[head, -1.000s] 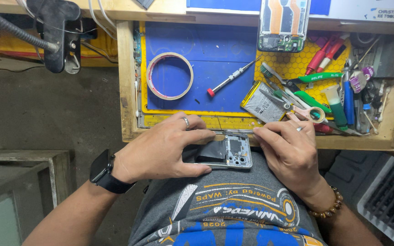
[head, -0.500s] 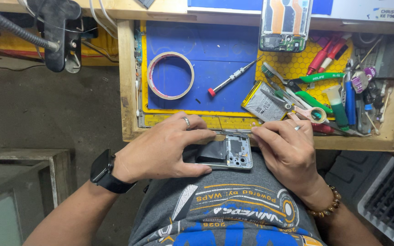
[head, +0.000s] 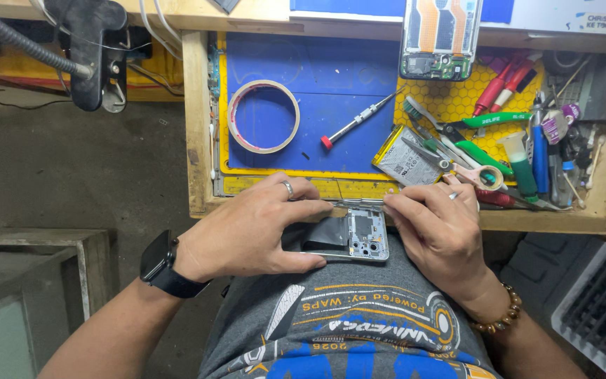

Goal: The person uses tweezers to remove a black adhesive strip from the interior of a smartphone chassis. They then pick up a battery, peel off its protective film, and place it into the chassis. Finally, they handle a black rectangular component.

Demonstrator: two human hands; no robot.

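Phone-repair workshop, small & cluttered. Wooden worktop (head: 198,126) w/ blue-and-yellow repair mat (head: 331,70). On mat: tape roll (head: 264,116), red-handled precision screwdriver (head: 356,121), flat battery pack (head: 405,157). Opened phone (head: 440,36) w/ orange flex cables at far edge. Right side packed w/ tweezers, scissors (head: 473,173), brush, glue bottle (head: 520,163), pens. Black clamp arm (head: 92,49) & cables upper left. Bare concrete floor (head: 71,168) below.
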